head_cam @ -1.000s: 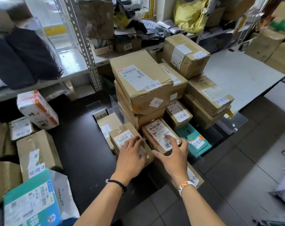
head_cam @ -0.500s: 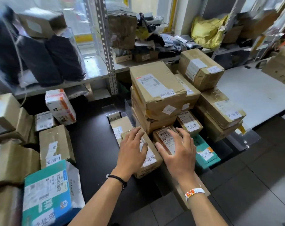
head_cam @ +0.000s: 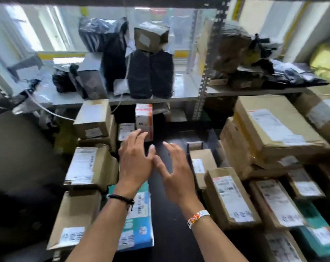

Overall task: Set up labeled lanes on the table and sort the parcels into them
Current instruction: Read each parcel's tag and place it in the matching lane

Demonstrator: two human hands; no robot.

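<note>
Cardboard parcels fill a black table (head_cam: pixel 171 220). A stack of brown boxes (head_cam: pixel 270 133) and smaller labelled boxes (head_cam: pixel 230 197) stand on the right. On the left lie brown boxes (head_cam: pixel 88 167), a teal and white parcel (head_cam: pixel 139 218) and an upright white and orange box (head_cam: pixel 144 120). My left hand (head_cam: pixel 135 161) and my right hand (head_cam: pixel 173 174) hover side by side over the bare middle strip, fingers spread, holding nothing. A small clear sign holder (head_cam: pixel 194 145) stands just right of my right hand.
A metal shelf (head_cam: pixel 179 95) behind the table carries black bags (head_cam: pixel 151 72), a grey box and a taped brown box. A slotted upright post (head_cam: pixel 207 69) rises at centre right. A yellow bag (head_cam: pixel 326 61) lies at far right.
Both hands have lifted off the small boxes on the right and moved left over the bare middle strip. The view has swung left and up toward the shelf.
</note>
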